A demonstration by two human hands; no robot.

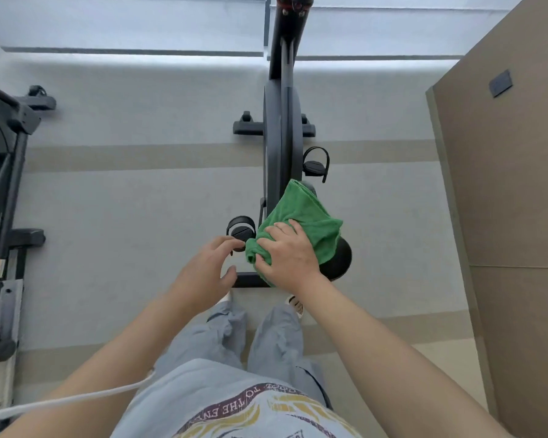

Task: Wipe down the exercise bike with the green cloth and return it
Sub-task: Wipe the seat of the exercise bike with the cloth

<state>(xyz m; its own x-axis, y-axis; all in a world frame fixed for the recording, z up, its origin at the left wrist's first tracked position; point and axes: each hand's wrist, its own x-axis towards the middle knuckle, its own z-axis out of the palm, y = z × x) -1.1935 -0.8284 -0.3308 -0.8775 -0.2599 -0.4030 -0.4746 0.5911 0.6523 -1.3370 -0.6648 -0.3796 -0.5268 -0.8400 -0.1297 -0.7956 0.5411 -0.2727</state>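
Wiping step: right hand (285, 257) gripping green cloth (301, 222), bunched over exercise bike (280, 131) saddle (340, 257); left hand (209, 267) hovering alongside, fingers loose, holding nothing. Next I'd guess frame and handlebars
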